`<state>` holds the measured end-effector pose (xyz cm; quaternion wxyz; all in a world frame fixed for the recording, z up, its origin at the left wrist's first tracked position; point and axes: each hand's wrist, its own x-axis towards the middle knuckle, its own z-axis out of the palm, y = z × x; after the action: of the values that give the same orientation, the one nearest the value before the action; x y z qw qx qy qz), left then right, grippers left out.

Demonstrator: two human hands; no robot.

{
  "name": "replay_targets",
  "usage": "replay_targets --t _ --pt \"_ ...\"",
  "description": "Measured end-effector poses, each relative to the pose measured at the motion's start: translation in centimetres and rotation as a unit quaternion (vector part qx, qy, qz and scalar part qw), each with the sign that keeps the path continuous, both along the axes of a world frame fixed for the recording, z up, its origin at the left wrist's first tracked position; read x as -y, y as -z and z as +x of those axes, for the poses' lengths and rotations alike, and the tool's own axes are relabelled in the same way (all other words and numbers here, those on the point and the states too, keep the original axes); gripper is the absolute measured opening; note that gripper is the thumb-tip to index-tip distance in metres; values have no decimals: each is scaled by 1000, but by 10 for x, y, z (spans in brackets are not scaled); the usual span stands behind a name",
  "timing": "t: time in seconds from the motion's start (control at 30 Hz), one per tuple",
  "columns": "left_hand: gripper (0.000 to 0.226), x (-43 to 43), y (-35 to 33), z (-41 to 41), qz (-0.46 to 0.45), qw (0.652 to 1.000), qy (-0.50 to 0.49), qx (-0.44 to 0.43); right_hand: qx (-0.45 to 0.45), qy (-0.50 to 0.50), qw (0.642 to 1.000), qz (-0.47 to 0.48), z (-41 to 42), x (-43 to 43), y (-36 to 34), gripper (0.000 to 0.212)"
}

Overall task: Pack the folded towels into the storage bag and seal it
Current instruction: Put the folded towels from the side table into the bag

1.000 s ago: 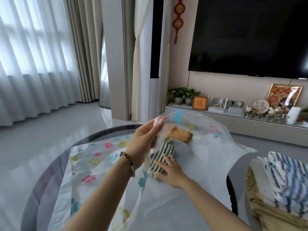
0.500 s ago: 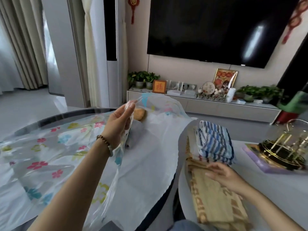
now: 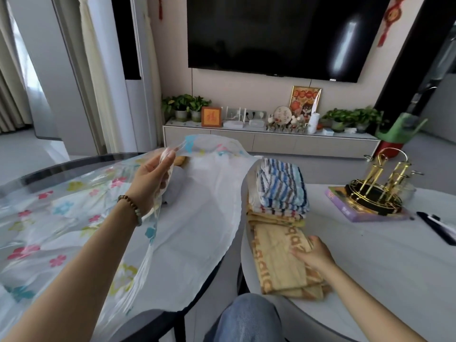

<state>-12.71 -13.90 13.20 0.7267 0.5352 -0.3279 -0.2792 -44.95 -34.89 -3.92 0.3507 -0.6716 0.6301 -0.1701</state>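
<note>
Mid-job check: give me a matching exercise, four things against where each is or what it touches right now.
1 left hand
2 right hand
3 blue-and-white striped folded towels
4 gold wire rack

A on the purple flat box
B pinching the flower-printed clear plastic storage bag
C topping the towel stack
D touching the yellow folded towel

Pairs: 1-B, 2-D, 3-C, 4-A

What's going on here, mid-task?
A person is packing towels. The left hand pinches the mouth of the flowered storage bag, holding it open above the glass table. The right hand is on the yellow towel on the white side table, beside the striped towels; whether it grips is unclear. The bag is unsealed.
</note>
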Motion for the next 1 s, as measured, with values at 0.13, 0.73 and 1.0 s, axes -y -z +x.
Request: replay_targets --t 0.13,0.73,1.0 --pt "24 -4 2 3 11 1000 -4 -3 64 33 996 42 4 -2 -1 75" --pt "34 -31 -6 31 3 1000 -9 21 425 -77 864 259 2 -24 -75 39" --pt "32 -74 -30 64 -25 999 23 11 437 -226 799 345 119 -77 -101 49"
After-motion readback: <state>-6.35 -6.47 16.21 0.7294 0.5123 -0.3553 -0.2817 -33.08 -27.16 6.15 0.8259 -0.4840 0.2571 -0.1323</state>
